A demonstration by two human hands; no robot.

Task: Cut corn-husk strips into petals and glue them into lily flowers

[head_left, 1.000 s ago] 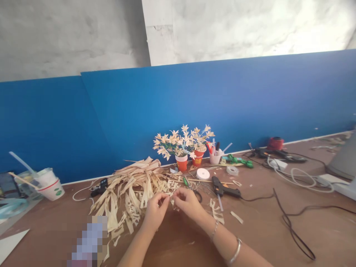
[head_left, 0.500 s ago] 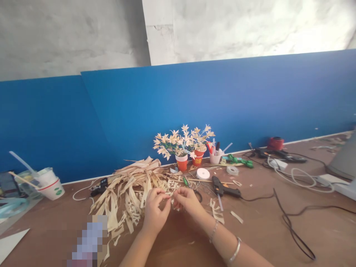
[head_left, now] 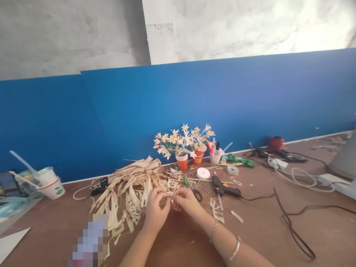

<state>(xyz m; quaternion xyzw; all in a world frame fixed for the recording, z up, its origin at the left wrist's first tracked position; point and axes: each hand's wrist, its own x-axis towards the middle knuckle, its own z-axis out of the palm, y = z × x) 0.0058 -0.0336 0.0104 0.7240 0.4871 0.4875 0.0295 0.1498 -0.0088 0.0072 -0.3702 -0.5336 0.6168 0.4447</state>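
Observation:
My left hand (head_left: pixel 157 208) and my right hand (head_left: pixel 185 202) meet fingertip to fingertip above the brown table, both pinched closed. A tiny pale piece shows between the fingertips, too small to name. Just behind and to the left of my hands spreads a heap of dried husk strips (head_left: pixel 139 178), some with cut-out holes. Scissors (head_left: pixel 197 195) lie partly hidden past my right hand. A black glue gun (head_left: pixel 226 188) rests to the right, near loose husk scraps (head_left: pixel 216 210).
Paper cups with husk flowers (head_left: pixel 182 163) stand by the blue partition (head_left: pixel 178 100). Nearby are a white roll (head_left: pixel 203 173), clear tape (head_left: pixel 232 170) and a cup of pens (head_left: pixel 215 158). Black cable (head_left: pixel 289 226) loops across the right side. A white cup (head_left: pixel 52 188) stands left.
My hands stay almost in place; the right fingers have shifted very slightly to the left, closer to the left fingertips. Nothing else has visibly moved.

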